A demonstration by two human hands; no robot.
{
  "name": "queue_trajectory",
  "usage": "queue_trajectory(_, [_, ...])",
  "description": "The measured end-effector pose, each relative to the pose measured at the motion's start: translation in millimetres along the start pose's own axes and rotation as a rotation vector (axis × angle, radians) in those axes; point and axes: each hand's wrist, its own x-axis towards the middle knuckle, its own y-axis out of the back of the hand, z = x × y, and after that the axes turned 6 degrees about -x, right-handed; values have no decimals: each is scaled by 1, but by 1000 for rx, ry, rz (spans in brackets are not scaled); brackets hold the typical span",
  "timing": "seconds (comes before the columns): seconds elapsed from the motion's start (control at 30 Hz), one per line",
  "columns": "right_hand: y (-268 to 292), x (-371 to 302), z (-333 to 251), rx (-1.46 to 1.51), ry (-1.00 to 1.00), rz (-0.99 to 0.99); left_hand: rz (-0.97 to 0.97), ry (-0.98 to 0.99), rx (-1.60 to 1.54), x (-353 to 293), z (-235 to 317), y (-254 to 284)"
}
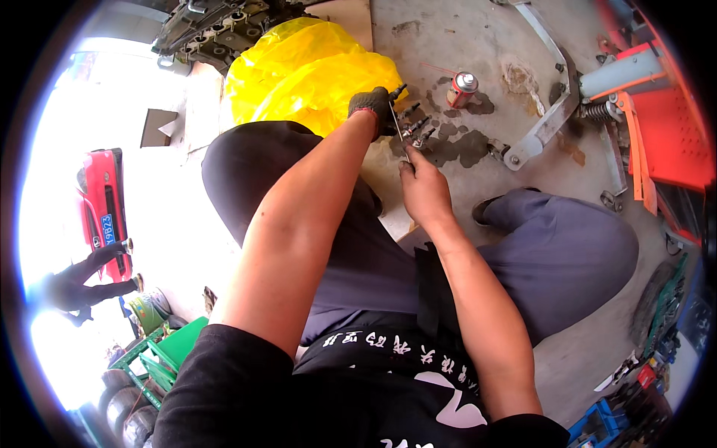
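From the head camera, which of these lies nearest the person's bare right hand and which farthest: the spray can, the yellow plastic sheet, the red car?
From the right hand:
1. Spray can, on the stained floor up and slightly to the right.
2. Yellow plastic sheet, up and to the left, behind the gloved left hand.
3. Red car, far left, outside in the glare.

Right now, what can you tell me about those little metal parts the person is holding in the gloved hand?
The metal parts are several slim, dark grey rods, looking like steel, fanned out side by side and pointing up and to the right. They are gripped at one end by the left hand, which wears a dark knit glove with a red cuff. The bare right hand pinches a thin stick or tool that reaches up to them. They hang above stained concrete floor, near a yellow plastic sheet. Finer detail is too small to tell.
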Motion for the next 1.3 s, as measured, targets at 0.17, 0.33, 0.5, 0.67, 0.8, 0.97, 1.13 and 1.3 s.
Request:
queue_trajectory(0.17, [3, -1, -8, 72, 26, 26, -6, -7, -11, 0, -7, -2])
queue_trajectory(0.33, [-2, 9, 18, 187, -18, 100, -208, 199, -748, 5, 14, 3])
queue_trajectory(0.5, [-30, 10, 6, 61, 46, 155, -178, -61, -800, 36, -73, -32])
queue_trajectory(0.67, [-50, 26, 34, 215, 31, 249, -94, -317, -117, 17, -17, -5])
queue_trajectory(0.8, [-37, 21, 22, -11, 101, 363, -61, -248, -159, 24, -41, -20])
queue_trajectory(0.97, [-43, 23, 25, 670, -103, 108, -108, -226, -293, 37, -51, -28])
queue_trajectory(1.13, [-61, 31, 33, 674, -31, 166, -49, -271, 8, 29, -34, -14])
queue_trajectory(1.3, [-57, 26, 28, 827, -133, -2, 14, -356, 43, 23, -41, -13])
